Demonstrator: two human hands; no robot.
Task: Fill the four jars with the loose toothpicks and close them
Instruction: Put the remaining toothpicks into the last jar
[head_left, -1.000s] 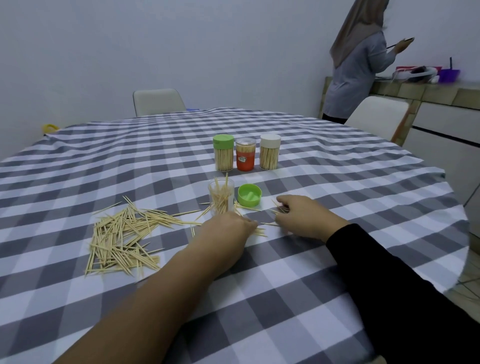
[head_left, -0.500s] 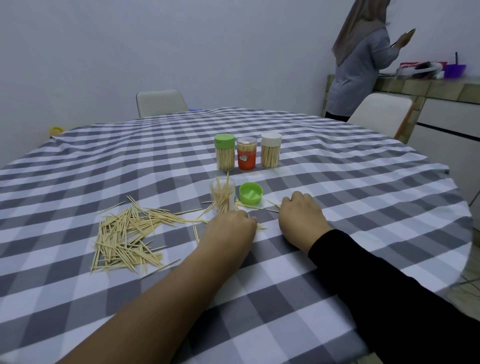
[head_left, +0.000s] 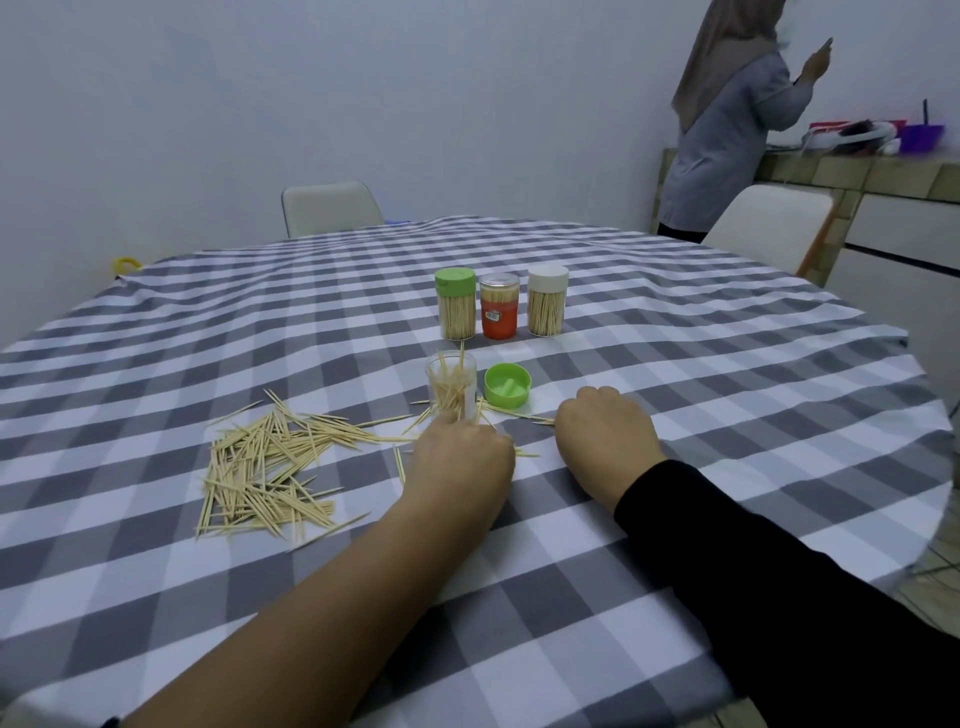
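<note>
Fingers of left hand (head_left: 462, 457) curl down at the base of the open jar (head_left: 451, 387), over a few toothpicks; can't tell if they grip any, and right hand (head_left: 605, 434) fingers are curled under, grip also unclear. Open jar stands upright on the table (head_left: 727, 364), partly filled, green lid (head_left: 508, 384) upturned just beside it, loose toothpick pile (head_left: 265, 462) to its left. Three capped jars (head_left: 500, 306) stand in a row behind.
</note>
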